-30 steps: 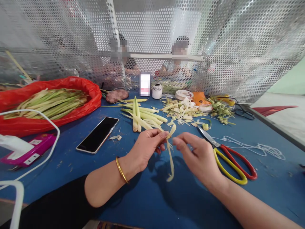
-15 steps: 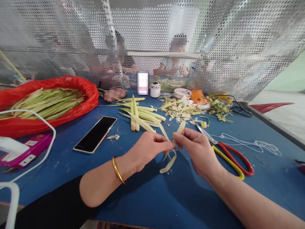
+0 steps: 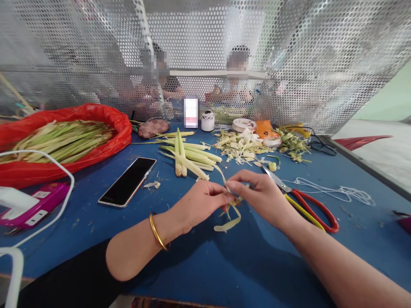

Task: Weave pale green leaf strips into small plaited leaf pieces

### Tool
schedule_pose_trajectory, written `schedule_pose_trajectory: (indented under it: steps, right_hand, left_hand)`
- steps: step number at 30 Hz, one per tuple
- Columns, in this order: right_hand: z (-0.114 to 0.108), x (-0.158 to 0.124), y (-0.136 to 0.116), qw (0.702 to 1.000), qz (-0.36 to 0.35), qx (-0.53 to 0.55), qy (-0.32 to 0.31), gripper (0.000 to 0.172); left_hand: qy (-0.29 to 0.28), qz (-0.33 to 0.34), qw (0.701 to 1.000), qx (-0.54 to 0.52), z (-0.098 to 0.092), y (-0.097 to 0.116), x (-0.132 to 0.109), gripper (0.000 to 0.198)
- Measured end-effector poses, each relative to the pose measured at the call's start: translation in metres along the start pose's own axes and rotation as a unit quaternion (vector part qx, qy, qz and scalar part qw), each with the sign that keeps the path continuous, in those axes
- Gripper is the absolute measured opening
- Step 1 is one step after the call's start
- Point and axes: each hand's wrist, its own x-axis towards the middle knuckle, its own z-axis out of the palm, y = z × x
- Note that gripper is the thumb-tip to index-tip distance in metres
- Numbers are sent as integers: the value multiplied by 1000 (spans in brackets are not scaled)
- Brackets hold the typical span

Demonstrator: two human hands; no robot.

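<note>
Pale leaf strips (image 3: 228, 226) cross in a small bunch between my two hands, and one long end curls down over the blue table. My left hand (image 3: 204, 203), with a gold bangle at the wrist, pinches the bunch between thumb and fingers. Close against it, my right hand (image 3: 265, 196) is closed on an upper strip; its fingertips partly hide the crossing. Just beyond lies a pile of wider pale-green leaf pieces (image 3: 199, 156). Scissors (image 3: 308, 207) with red and yellow handles rest beside my right wrist.
Left are a red bag (image 3: 117, 122) of long leaves, a phone (image 3: 127, 182) and a purple power strip (image 3: 48, 203) with a white cable. Leaf scraps (image 3: 239, 143), a tape roll (image 3: 244, 124) and white string (image 3: 349, 192) lie right. Two people sit behind a perforated screen (image 3: 205, 38).
My right hand has moved left, closer to my left hand, and its grip has shifted to the upper strip. The wide strip end that stood up from its fingers no longer shows.
</note>
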Motion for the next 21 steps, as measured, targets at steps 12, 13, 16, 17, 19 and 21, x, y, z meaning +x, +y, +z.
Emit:
schedule_pose_trajectory:
  steps: [12,13,16,17,19,21]
  right_hand:
    - [13,-7,0,963,106,248,10,19]
    - [14,-7,0,961,108,254,13,19]
    - [18,-9,0,962,113,249,22,19]
    - [20,-10,1,964,111,240,28,19]
    - [22,-10,2,968,106,225,36,19]
    - [22,-10,3,967,108,226,38,20]
  left_hand:
    - [-42,8,997,57,3,1,-1,25]
    - [-47,12,997,66,3,1,-2,26]
    - [-61,32,994,90,2,1,-3,29]
    - [-65,36,993,94,2,1,-3,29]
    - [-71,35,992,97,3,0,-3,29]
    - [-76,27,993,89,3,-1,-3,28]
